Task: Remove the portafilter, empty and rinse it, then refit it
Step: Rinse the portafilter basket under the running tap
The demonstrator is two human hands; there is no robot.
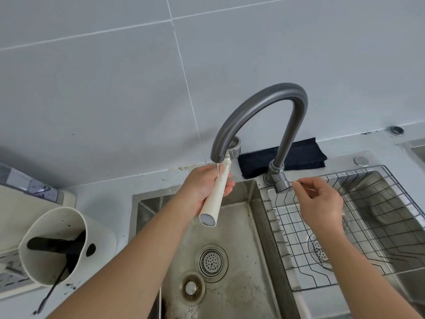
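Note:
My left hand (203,188) grips the cream handle of the portafilter (212,204), holding it over the left sink basin. Its metal basket head (234,147) points away from me, partly hidden behind the spout of the grey gooseneck tap (259,107). A thin stream of water (218,168) falls from the spout onto the handle near the neck. My right hand (318,201) is at the tap's lever (281,184), fingertips pinched on a thin lever tip beside the valve body.
The steel sink (241,226) has two drains in the left basin. A wire rack (345,226) sits in the right basin. A cream knock box (57,245) with dark grounds stands at left. A folded dark cloth (299,155) lies behind the tap.

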